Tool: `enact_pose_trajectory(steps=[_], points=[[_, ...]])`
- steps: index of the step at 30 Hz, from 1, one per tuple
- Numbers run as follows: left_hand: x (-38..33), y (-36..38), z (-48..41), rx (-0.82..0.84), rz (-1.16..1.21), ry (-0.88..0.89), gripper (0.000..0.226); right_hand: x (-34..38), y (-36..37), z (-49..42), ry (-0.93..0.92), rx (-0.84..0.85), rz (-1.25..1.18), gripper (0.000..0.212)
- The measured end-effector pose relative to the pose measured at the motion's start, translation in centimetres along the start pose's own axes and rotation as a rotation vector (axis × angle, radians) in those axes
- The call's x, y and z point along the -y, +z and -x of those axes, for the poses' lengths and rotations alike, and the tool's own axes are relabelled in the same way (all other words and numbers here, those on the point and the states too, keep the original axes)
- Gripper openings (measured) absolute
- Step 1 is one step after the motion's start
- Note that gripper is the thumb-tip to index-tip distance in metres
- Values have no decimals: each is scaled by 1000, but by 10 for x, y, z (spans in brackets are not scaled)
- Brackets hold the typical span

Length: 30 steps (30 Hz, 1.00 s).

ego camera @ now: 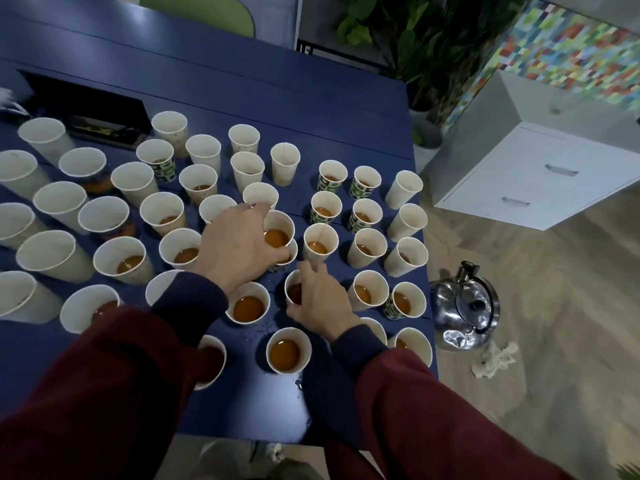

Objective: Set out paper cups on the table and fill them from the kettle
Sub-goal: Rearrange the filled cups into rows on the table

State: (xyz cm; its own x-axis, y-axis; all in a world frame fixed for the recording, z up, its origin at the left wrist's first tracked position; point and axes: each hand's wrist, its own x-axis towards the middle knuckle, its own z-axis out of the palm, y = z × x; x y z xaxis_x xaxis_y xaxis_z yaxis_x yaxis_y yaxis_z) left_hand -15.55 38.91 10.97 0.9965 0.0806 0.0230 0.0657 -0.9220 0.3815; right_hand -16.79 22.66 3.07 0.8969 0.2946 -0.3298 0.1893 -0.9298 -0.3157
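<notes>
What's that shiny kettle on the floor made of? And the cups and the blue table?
The kettle looks like polished metal, probably steel: it mirrors the room. The cups look like matte white paper, with thin rolled rims. The table may be painted wood: plank seams show.

Blue table (311,109) carried many paper cups (367,247) in rough rows. Most of the near ones held amber liquid; several at far left looked empty. Left hand (239,244) gripped one filled cup (278,230) at the rim, directly over a patterned cup (290,256); nested or apart, not resolvable. Right hand (320,299) curled round a second filled cup (293,292) nearby. Steel kettle (465,306) stood on the wood floor (554,341) right of the table, crumpled tissue (495,358) beside it.
</notes>
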Motion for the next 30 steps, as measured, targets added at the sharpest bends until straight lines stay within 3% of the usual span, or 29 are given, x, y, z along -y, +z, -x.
enact_pose_trajectory(steps=[6, 17, 22, 27, 30], points=[[6, 1, 24, -17, 24, -51, 65, -15, -2, -2, 61, -95, -36, 63], [20, -1, 64, -24, 41, -132, 52, -22, -3, -1, 126, -71, -62, 75], [30, -3, 65, -17, 49, -126, 63, -17, 1, -2, 188, -83, -140, 86], [38, -8, 64, 13, 41, -94, 59, -12, -1, 11, 264, -117, -256, 95], [43, -11, 59, 45, 67, -39, 58, -7, -3, 38, 323, -85, -278, 89]])
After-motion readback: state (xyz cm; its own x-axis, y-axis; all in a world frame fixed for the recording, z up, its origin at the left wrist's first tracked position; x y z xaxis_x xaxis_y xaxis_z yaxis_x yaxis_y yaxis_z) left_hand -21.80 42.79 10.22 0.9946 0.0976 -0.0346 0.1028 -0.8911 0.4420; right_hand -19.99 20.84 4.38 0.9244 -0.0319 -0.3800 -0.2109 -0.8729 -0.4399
